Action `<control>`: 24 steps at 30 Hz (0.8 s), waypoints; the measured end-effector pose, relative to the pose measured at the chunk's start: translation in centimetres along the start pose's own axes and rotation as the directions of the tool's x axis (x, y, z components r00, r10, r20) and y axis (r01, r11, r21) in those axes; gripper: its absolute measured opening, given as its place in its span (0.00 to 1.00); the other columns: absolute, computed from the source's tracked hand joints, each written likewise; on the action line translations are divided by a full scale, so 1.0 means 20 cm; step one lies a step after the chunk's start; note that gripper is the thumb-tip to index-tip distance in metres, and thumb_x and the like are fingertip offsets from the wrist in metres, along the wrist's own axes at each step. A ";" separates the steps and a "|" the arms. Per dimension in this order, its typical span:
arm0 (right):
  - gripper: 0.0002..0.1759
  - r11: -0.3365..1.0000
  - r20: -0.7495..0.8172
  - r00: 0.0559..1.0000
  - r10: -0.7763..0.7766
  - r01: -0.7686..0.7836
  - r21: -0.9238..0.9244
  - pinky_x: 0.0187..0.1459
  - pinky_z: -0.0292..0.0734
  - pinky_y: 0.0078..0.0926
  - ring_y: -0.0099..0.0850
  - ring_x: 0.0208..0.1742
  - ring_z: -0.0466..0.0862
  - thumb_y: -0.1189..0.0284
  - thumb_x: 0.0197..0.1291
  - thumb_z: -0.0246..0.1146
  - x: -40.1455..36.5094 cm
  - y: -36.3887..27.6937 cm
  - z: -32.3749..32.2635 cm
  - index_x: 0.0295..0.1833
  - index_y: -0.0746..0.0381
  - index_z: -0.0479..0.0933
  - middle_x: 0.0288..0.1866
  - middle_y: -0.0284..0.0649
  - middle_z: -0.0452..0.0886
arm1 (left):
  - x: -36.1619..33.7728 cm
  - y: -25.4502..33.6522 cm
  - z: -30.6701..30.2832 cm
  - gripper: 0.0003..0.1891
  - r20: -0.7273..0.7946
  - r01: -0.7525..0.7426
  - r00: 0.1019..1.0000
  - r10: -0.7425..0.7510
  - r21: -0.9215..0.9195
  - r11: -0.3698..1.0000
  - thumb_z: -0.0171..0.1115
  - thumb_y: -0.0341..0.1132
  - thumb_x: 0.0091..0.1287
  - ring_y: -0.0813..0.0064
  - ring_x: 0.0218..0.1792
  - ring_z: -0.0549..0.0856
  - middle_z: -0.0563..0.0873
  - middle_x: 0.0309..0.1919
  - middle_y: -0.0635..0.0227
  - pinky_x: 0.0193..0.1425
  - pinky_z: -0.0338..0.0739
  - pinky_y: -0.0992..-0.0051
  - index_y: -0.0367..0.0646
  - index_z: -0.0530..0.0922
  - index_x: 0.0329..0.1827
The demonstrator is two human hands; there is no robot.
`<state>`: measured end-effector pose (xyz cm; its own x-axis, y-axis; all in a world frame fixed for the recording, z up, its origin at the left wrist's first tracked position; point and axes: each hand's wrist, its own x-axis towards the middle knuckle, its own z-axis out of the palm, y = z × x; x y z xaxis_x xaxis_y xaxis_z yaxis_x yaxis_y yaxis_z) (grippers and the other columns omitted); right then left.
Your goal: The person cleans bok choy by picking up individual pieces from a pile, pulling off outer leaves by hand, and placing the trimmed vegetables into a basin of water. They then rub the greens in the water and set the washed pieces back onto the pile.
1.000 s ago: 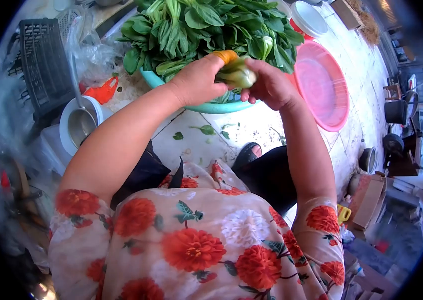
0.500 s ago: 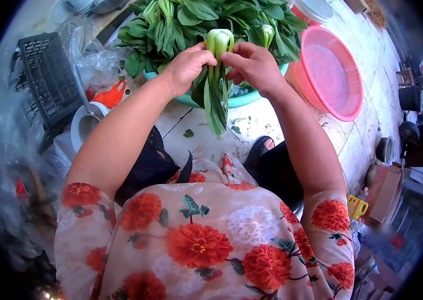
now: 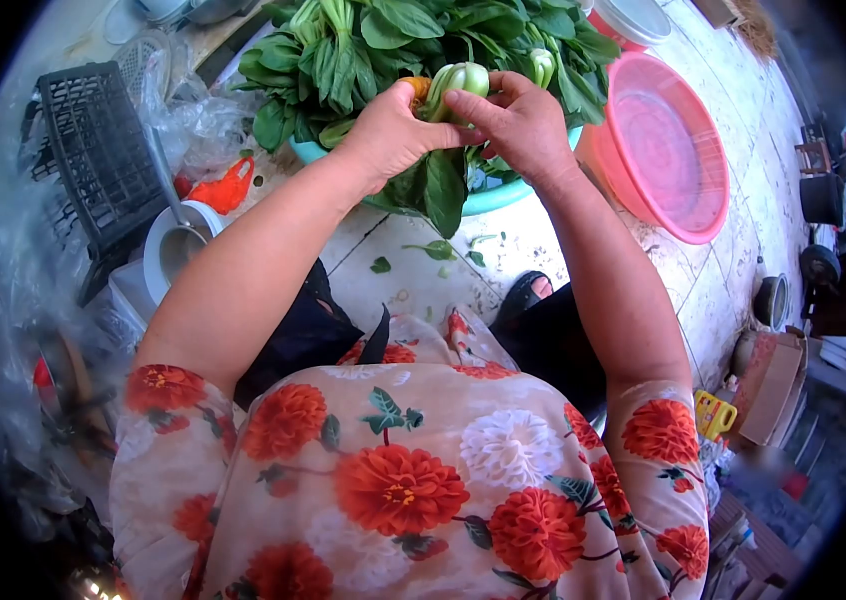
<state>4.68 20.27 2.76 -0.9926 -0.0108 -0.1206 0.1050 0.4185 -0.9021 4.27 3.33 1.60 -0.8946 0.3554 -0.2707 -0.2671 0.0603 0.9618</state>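
A head of bok choy is held between both hands, its pale green base upward and its leaves hanging down. My left hand grips it from the left, with something orange at the fingertips. On its right side my right hand is closed round the base, thumb across the stalks. Just beyond both hands a pile of leafy greens fills a teal basin. A loose green leaf lies on the floor below the held head.
A pink basin stands at the right, by a lidded tub. At the left are a dark plastic crate, a white bucket and an orange bag. A cardboard box is at the far right.
The bok choy head has tilted and shifted right, and both hands have closed further round it. A leaf now lies on the floor beneath the hands where none lay before.
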 end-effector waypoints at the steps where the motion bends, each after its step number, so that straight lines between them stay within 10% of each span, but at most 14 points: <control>1: 0.32 1.000 0.001 1.000 0.001 -0.001 0.000 0.26 0.80 0.19 0.22 0.27 0.84 0.55 0.53 0.72 0.00 0.01 0.00 0.52 0.71 0.76 0.32 0.38 0.84 | 0.00 -0.01 0.00 0.32 0.024 0.005 1.000 -0.005 0.008 1.000 0.74 0.33 0.56 0.76 0.52 0.80 0.79 0.54 0.64 0.58 0.73 0.75 0.35 0.69 0.62; 12: 0.19 0.994 0.368 0.929 0.041 -0.075 0.077 0.25 0.79 0.20 0.26 0.29 0.87 0.63 0.63 0.60 -0.01 -0.02 -0.12 0.50 0.68 0.77 0.33 0.40 0.85 | 0.02 -0.06 -0.02 0.26 0.226 0.254 0.953 -0.200 -0.240 0.937 0.70 0.35 0.61 0.75 0.49 0.80 0.81 0.49 0.65 0.56 0.75 0.74 0.37 0.70 0.60; 24: 0.14 0.939 0.452 0.890 -0.048 0.195 -0.283 0.28 0.78 0.23 0.26 0.23 0.83 0.70 0.57 0.56 0.00 -0.03 -0.23 0.43 0.68 0.78 0.28 0.40 0.83 | 0.02 0.03 -0.12 0.25 0.246 0.128 0.958 -0.147 0.093 0.987 0.66 0.38 0.63 0.78 0.50 0.80 0.82 0.48 0.65 0.56 0.74 0.76 0.36 0.71 0.61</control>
<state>4.37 24.22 5.22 -0.8617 -0.4408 -0.2512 -0.1118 0.6479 -0.7535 2.93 1.35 2.02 -0.7295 0.5613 -0.3910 -0.3452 0.1915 0.9188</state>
